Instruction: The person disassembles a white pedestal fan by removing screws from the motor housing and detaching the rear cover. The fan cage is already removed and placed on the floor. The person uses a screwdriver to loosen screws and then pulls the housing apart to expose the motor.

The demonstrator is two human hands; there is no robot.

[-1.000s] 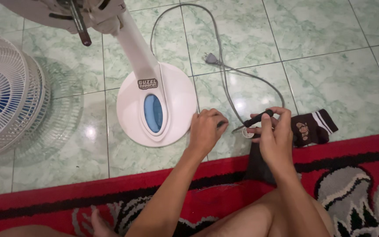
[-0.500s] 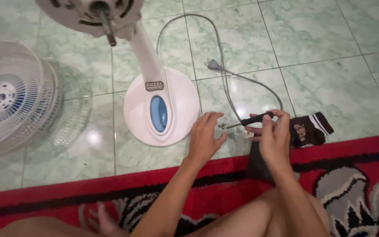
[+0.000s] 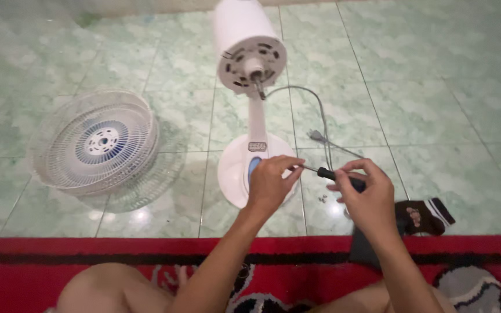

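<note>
Right hand point(image 3: 366, 194) grips screwdriver point(image 3: 334, 175); left hand point(image 3: 269, 184) seemingly pinches tip.

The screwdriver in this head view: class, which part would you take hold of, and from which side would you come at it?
Grip the screwdriver by its thick black handle, coming from the right, as the right hand does. It lies nearly level with its thin metal shaft pointing left to the left hand, whose fingertips pinch the tip. The handle is probably the wider, surer hold.

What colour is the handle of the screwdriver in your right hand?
Black, on the screwdriver held in the right hand; the head view shows it.
</note>
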